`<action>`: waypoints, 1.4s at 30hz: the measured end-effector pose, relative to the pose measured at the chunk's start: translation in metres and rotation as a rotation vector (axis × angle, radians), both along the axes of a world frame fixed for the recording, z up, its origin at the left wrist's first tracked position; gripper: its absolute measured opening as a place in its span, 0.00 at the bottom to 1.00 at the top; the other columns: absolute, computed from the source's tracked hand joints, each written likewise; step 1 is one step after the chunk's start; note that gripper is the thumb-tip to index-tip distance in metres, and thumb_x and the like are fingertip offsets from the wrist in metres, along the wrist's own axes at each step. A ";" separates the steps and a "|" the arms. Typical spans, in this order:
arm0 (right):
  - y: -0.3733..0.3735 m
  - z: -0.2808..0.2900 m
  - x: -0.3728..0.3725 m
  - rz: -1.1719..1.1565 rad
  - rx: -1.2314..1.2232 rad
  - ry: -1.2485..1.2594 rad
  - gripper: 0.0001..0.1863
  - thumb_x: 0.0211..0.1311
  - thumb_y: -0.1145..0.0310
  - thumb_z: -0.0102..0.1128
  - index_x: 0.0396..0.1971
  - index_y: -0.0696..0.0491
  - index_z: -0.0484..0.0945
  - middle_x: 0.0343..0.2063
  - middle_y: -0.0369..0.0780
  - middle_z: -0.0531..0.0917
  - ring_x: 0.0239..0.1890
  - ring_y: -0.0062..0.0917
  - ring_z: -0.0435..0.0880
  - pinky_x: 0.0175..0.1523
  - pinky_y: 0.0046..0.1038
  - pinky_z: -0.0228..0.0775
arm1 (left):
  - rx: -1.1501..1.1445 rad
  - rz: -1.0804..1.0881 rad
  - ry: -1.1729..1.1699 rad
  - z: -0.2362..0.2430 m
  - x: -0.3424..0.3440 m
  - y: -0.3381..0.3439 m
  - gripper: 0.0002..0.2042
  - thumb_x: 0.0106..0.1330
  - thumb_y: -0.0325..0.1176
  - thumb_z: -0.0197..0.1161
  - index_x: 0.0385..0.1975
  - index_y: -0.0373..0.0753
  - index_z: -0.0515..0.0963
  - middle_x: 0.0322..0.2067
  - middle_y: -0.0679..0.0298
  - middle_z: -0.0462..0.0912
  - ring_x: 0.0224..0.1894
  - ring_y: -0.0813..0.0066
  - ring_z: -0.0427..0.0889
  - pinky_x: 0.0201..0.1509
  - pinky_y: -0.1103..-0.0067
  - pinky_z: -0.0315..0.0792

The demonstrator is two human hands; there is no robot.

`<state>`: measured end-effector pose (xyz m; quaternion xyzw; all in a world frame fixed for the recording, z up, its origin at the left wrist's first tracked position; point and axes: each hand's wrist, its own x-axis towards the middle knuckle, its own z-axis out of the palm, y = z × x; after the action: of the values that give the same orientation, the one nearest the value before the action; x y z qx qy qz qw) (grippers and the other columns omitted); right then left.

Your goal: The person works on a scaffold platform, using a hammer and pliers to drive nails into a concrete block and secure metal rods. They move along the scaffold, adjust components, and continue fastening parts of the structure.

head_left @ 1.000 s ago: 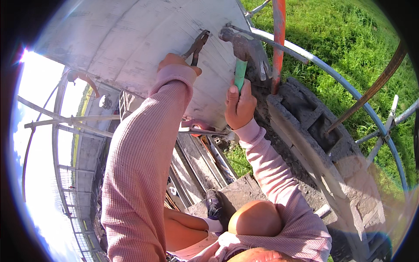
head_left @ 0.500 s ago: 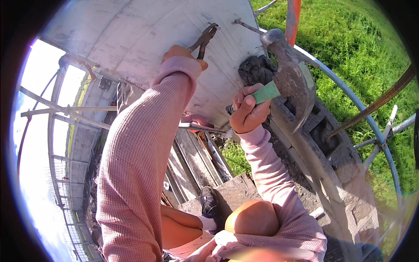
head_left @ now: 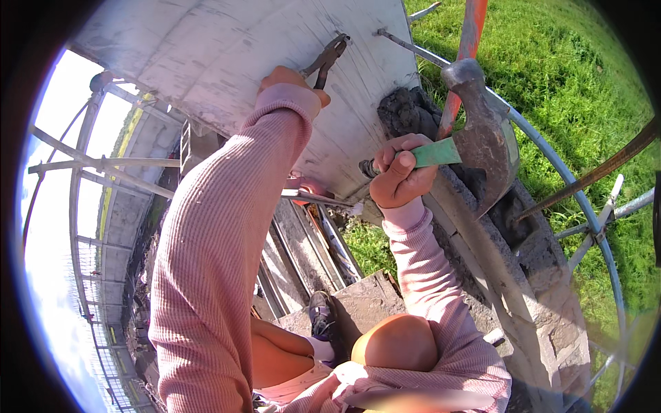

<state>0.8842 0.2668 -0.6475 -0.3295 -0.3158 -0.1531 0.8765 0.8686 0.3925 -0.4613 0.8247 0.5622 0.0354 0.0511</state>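
Note:
My left hand (head_left: 284, 78) is closed round the handles of a pair of worn metal pliers (head_left: 328, 59). The pliers' jaws meet a whitish, scratched panel (head_left: 227, 62) near its right side; a small dark spot shows at their tip, too small to make out. Lower and to the right, my right hand (head_left: 405, 172) grips the green handle of a claw hammer (head_left: 487, 138). The hammer's rusty head points away to the right, apart from the panel, with its claw curving down toward me.
A hollow-block wall (head_left: 513, 275) with wet mortar runs down the right. Bluish scaffold pipes (head_left: 551, 155) and an orange pole (head_left: 471, 34) stand beyond it, over grass. Planks (head_left: 303, 241) lie below, beside my shoe (head_left: 322, 316). More scaffold bars (head_left: 86, 158) cross at the left.
The hammer and my right hand have shifted slightly to the right, away from the pliers. My left hand keeps its hold on the pliers at the panel.

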 end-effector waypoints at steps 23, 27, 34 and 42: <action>-0.003 -0.001 0.004 -0.050 -0.187 0.004 0.16 0.77 0.59 0.50 0.36 0.58 0.64 0.19 0.37 0.73 0.15 0.19 0.70 0.19 0.23 0.61 | 0.002 0.055 -0.062 -0.009 0.001 0.002 0.29 0.46 0.42 0.81 0.48 0.35 0.83 0.48 0.53 0.86 0.51 0.63 0.86 0.58 0.73 0.78; 0.014 0.010 0.019 -0.165 0.053 -0.246 0.15 0.76 0.60 0.52 0.37 0.58 0.66 0.19 0.38 0.73 0.15 0.21 0.72 0.20 0.24 0.64 | -0.056 0.045 -0.050 -0.007 0.001 0.003 0.29 0.47 0.43 0.80 0.48 0.36 0.83 0.49 0.54 0.86 0.53 0.64 0.85 0.60 0.75 0.77; 0.007 -0.001 0.011 -0.328 -0.376 -0.157 0.14 0.76 0.61 0.52 0.36 0.58 0.69 0.16 0.37 0.76 0.15 0.24 0.77 0.21 0.26 0.66 | -0.011 0.071 -0.104 -0.006 0.000 -0.005 0.30 0.47 0.40 0.81 0.50 0.33 0.82 0.50 0.51 0.85 0.52 0.62 0.85 0.59 0.72 0.77; 0.016 0.005 0.026 -0.454 -0.723 -0.305 0.13 0.71 0.66 0.54 0.43 0.63 0.74 0.20 0.47 0.77 0.16 0.43 0.76 0.24 0.34 0.70 | -0.058 0.076 -0.003 -0.008 0.003 0.002 0.29 0.47 0.43 0.78 0.50 0.39 0.82 0.52 0.57 0.84 0.55 0.67 0.84 0.60 0.76 0.78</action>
<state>0.9099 0.2830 -0.6421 -0.6489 -0.3945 -0.2681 0.5928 0.8713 0.3941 -0.4696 0.8010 0.5937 0.0224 0.0743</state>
